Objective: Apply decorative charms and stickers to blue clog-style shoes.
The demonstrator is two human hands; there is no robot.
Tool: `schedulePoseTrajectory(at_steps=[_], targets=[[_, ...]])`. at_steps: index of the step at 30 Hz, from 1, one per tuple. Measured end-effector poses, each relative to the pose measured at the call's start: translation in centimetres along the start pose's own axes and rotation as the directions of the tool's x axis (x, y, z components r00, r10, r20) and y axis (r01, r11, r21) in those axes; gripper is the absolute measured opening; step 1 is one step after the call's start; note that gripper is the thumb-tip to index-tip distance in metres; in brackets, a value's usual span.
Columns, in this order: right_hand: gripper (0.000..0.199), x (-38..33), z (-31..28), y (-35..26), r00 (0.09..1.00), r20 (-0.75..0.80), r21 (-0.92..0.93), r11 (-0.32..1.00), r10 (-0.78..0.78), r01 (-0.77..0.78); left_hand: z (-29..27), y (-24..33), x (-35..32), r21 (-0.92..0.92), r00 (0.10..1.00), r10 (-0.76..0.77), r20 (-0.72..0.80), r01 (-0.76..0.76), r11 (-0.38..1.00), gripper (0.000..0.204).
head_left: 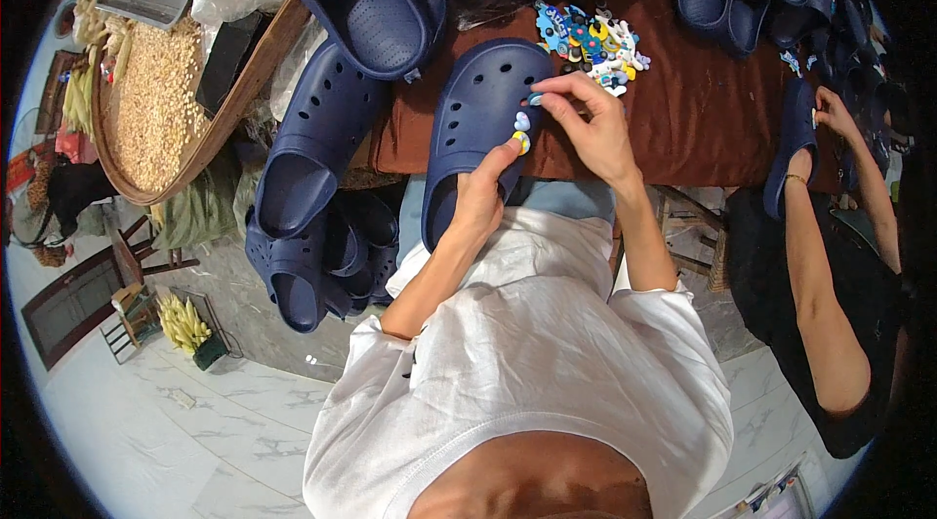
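A navy blue clog (478, 80) with round holes lies toe-away at the table's near edge. My left hand (476, 195) is closed on its side, thumb on top. By that thumb, a yellow-and-white shoe charm (521, 141) and a pale lilac-blue charm (522, 121) sit on the clog's upper. My right hand (597, 136) pinches a small bluish charm (535, 99) at the holes near the toe; its exact shape is partly covered by the fingers. Beyond that hand lies a heap of colourful shoe charms (590, 41).
More navy clogs (312, 129) are stacked at the left and along the back of the brown-covered table (703, 134). At far left stands a wide basket of pale kernels (151, 80). On the right, a person in black holds another clog (798, 134).
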State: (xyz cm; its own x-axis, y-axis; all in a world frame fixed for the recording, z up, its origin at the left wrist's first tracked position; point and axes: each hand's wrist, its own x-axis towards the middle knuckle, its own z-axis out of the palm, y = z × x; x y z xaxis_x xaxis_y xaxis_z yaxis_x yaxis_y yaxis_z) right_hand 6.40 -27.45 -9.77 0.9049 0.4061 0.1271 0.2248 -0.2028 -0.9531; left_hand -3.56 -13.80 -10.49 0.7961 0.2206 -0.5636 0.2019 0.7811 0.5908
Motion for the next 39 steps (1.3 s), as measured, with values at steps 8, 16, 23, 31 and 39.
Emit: schedulePoseTrajectory(at_steps=[8, 16, 23, 31, 39], targets=[[0.012, 0.3, -0.1, 0.5, 0.990, 0.078, 0.141, 0.981, 0.120, -0.130, -0.2, -0.3, -0.1, 0.051, 0.999, 0.018, 0.044, -0.020, 0.998, 0.033], [0.013, 0.5, -0.6, -0.4, 0.985, 0.076, 0.010, 0.988, 0.152, -0.153, 0.4, -0.3, -1.1, 0.174, 0.993, 0.058, 0.105, -0.076, 0.982, 0.036], [0.015, 0.6, -0.8, -1.0, 0.972, 0.105, 0.011, 0.978, 0.208, -0.211, -0.4, -1.1, -1.2, 0.300, 0.991, 0.069, 0.116, -0.101, 0.949, 0.035], [0.011, -2.1, 2.2, -0.2, 0.992, -0.103, 0.095, 0.993, 0.077, -0.068, -1.2, -0.2, -2.0, 0.214, 0.996, 0.037, 0.085, -0.055, 0.975, 0.033], [0.009, -1.8, 0.5, 0.0, 0.985, -0.163, -0.182, 0.983, -0.055, 0.024, -1.6, 0.6, -1.3, 0.003, 0.998, -0.055, -0.003, 0.055, 0.998, 0.009]])
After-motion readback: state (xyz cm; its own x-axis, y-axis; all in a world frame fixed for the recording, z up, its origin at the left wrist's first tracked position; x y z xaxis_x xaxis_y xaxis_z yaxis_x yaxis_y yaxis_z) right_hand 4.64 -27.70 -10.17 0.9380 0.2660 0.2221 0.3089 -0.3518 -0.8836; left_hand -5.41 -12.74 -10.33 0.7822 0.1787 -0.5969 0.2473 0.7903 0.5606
